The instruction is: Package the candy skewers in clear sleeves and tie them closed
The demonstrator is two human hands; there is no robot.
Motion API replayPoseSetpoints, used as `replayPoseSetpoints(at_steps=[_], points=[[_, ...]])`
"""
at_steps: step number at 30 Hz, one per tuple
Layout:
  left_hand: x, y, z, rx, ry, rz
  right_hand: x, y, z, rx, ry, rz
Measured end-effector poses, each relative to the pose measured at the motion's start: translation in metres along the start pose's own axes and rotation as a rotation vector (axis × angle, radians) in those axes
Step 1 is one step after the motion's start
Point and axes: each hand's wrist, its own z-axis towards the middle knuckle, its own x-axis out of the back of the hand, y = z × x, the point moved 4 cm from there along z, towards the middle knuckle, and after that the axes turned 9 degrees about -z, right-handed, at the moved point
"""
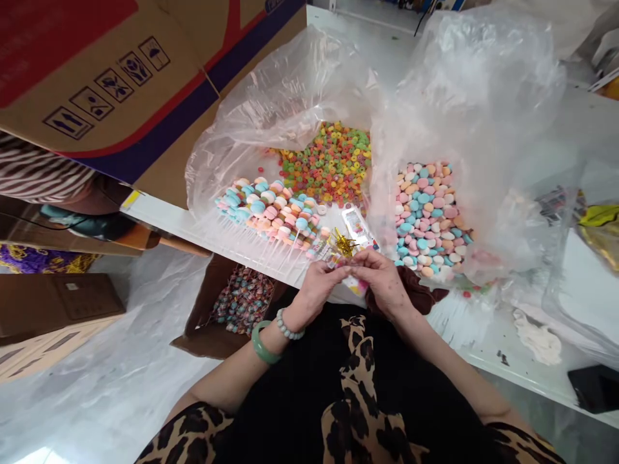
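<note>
My left hand (320, 288) and my right hand (381, 278) meet fingertip to fingertip at the front edge of the table. Both are closed in a pinch. A clear printed wrapper (323, 247) sticks out at the left fingertips; what the right fingers pinch is too small to make out. Just beyond the fingers lies a bunch of gold twist ties (344, 244). Left of the hands, candy skewers (271, 207) with pastel pieces lie in a pile, their white sticks toward me. A white printed packet (355, 224) lies behind the ties.
Ring-shaped gummies (333, 161) lie in an open plastic bag. Pastel candies (428, 216) fill another bag (483, 84) at right. A large carton (184, 109) stands at left. Below the table edge, a box (198, 332) holds wrapped candies. A black object (594, 388) sits far right.
</note>
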Motion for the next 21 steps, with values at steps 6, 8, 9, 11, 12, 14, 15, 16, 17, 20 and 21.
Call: replayPoseSetpoints(at_steps=[6,8,9,11,12,14,15,16,17,20,21], points=[[0.062,0.013,-0.041,-0.026,0.258,-0.167,-0.049,0.014,0.007,0.062,-0.206,-0.429],[0.081,0.018,-0.058,-0.038,0.293,-0.141,-0.073,0.017,0.012,0.150,-0.307,-0.790],[0.088,0.020,-0.064,-0.031,0.292,-0.130,-0.085,0.018,0.013,0.196,-0.360,-0.960],[0.096,0.021,-0.074,-0.006,0.275,-0.133,-0.104,0.018,0.014,0.245,-0.422,-1.218],[0.098,0.021,-0.078,0.004,0.263,-0.145,-0.109,0.018,0.013,0.252,-0.417,-1.303],[0.098,0.021,-0.081,0.013,0.236,-0.175,-0.110,0.016,0.012,0.252,-0.370,-1.384],[0.097,0.021,-0.081,0.015,0.220,-0.193,-0.107,0.016,0.011,0.243,-0.341,-1.394],[0.095,0.021,-0.080,0.016,0.203,-0.213,-0.102,0.017,0.009,0.227,-0.314,-1.397],[0.094,0.021,-0.079,0.020,0.190,-0.238,-0.096,0.019,0.008,0.206,-0.289,-1.399],[0.089,0.019,-0.070,0.051,0.164,-0.300,-0.077,0.026,0.006,0.115,-0.205,-1.448],[0.088,0.018,-0.067,0.059,0.159,-0.310,-0.074,0.028,0.006,0.090,-0.176,-1.477]])
